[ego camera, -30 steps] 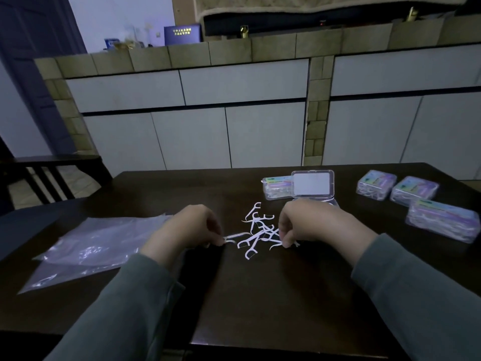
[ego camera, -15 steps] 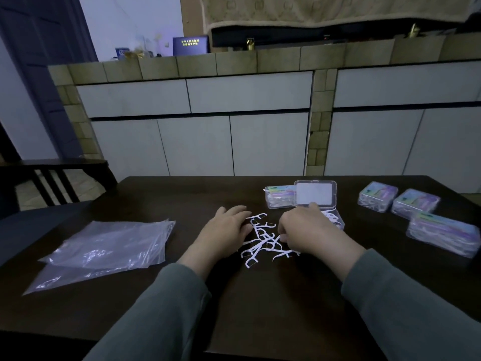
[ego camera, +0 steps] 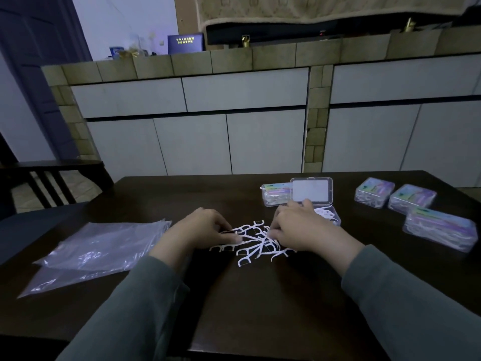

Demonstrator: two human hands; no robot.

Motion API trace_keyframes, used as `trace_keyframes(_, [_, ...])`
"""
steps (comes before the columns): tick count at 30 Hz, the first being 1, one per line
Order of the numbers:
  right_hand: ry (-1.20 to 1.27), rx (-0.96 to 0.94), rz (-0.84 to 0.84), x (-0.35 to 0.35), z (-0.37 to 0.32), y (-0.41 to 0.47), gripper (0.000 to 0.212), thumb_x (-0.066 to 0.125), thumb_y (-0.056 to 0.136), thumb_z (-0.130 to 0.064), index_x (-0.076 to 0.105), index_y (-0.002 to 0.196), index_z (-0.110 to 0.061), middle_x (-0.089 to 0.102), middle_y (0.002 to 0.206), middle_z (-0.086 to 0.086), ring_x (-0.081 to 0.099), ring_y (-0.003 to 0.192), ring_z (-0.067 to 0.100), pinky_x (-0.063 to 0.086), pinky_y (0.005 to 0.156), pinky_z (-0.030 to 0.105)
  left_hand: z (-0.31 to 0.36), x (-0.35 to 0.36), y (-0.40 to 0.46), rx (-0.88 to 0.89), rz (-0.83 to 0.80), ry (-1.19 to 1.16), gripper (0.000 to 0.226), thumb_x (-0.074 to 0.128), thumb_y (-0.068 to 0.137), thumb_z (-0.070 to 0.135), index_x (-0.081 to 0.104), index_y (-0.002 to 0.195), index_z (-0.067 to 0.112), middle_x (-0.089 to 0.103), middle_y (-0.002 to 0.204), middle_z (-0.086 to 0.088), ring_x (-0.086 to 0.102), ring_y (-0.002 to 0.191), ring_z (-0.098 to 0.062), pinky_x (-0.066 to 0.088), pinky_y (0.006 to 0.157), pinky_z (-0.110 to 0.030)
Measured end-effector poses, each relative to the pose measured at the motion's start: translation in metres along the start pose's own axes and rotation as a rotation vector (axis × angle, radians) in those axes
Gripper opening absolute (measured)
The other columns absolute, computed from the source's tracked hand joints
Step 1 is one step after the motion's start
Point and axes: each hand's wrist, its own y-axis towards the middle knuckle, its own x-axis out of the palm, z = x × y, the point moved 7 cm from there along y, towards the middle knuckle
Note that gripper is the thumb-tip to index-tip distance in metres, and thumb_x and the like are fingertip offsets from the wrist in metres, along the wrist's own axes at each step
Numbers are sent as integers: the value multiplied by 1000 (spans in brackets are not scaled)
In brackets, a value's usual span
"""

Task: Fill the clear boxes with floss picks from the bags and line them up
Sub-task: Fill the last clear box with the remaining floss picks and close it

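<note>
The room is dim, with a cool bluish cast. The brightest area is the pale wall (ego camera: 125, 19) at upper left, and the white cabinet doors (ego camera: 229, 142) catch soft, even light. The dark table (ego camera: 260, 295) shows a faint sheen near its front edge, and the hands cast only weak shadows on it. The white picks (ego camera: 256, 243) stand out sharply against the wood. The wide lens bows the counter (ego camera: 234, 61) and stretches the sleeves (ego camera: 416, 308) at the bottom corners. Fine detail is soft and slightly noisy.

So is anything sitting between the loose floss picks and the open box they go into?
Nothing but the right hand itself; the open box lies just behind it, past the loose floss picks.
</note>
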Motion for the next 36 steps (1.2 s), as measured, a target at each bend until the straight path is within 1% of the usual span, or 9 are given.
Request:
trace_keyframes(2, [91, 1, -101, 5, 6, 0, 54, 56, 77, -74, 67, 106, -29, 59, 114, -3, 39, 117, 22, 28, 95, 41, -5, -2, -9, -47, -72, -37, 64, 76, 60, 69, 67, 114, 37, 59, 123, 12, 51, 118, -12, 42, 100, -31])
trace_keyframes(5, [40, 59, -208, 13, 13, 0, 81, 69, 62, -75, 59, 125, -26, 60, 120, -2, 43, 121, 23, 32, 100, 41, -3, 1, -16, -75, -103, 2, 81, 83, 62, 56, 55, 134, 30, 53, 131, 10, 49, 124, -15, 39, 100, -28])
trace_keyframes(7, [32, 56, -175, 12, 11, 2, 72, 70, 72, -65, 59, 129, -23, 63, 120, -2, 47, 118, 22, 30, 99, 39, 5, 3, -17, -33, -84, 43, 70, 79, 69, 53, 59, 130, 28, 54, 126, 6, 51, 118, -15, 41, 96, -29])
trace_keyframes(12, [33, 36, -51, 5, 2, 3, 35, 65, 86, -49, 70, 112, -26, 68, 109, -5, 57, 108, 17, 27, 93, 39, 17, 5, -20, 40, -14, -12, 42, 74, 80, 45, 68, 120, 32, 61, 103, 10, 57, 104, -10, 44, 88, -25])
trace_keyframes(15, [-34, 67, 20, 2, -2, 3, 26, 62, 90, -42, 68, 110, -26, 68, 109, -3, 58, 106, 18, 27, 96, 41, 19, 4, -22, 43, 6, -43, 30, 75, 80, 42, 73, 109, 33, 69, 105, 15, 57, 104, -3, 44, 88, -23])
trace_keyframes(19, [-72, 93, 104, 2, -7, 4, 14, 58, 93, -27, 65, 104, -25, 67, 104, -2, 60, 101, 18, 29, 94, 42, 23, 1, -25, 55, 38, -21, 16, 74, 80, 39, 77, 96, 36, 67, 89, 17, 59, 87, -1, 45, 74, -20])
trace_keyframes(24, [-151, 100, -15, 10, -12, 5, 6, 54, 97, -25, 57, 102, -23, 63, 108, 0, 55, 111, 22, 27, 101, 45, 28, 0, -26, 26, 45, 19, 5, 71, 81, 36, 73, 82, 32, 71, 89, 14, 62, 86, -3, 53, 83, -28])
trace_keyframes(32, [-307, 56, -48, 8, -13, -2, 22, 49, 96, -17, 56, 117, -17, 61, 116, 4, 52, 114, 24, 27, 102, 46, 33, 10, -21, -55, -37, 89, 10, 59, 93, 26, 68, 91, 24, 68, 105, 1, 60, 100, -17, 51, 89, -33])
trace_keyframes(36, [-297, 77, -30, -6, -6, -5, 20, 50, 96, -18, 57, 115, -18, 61, 105, 2, 56, 107, 22, 28, 98, 45, 32, 8, -17, -92, -31, 71, 13, 63, 90, 26, 66, 103, 25, 66, 109, 2, 60, 102, -16, 51, 88, -31])
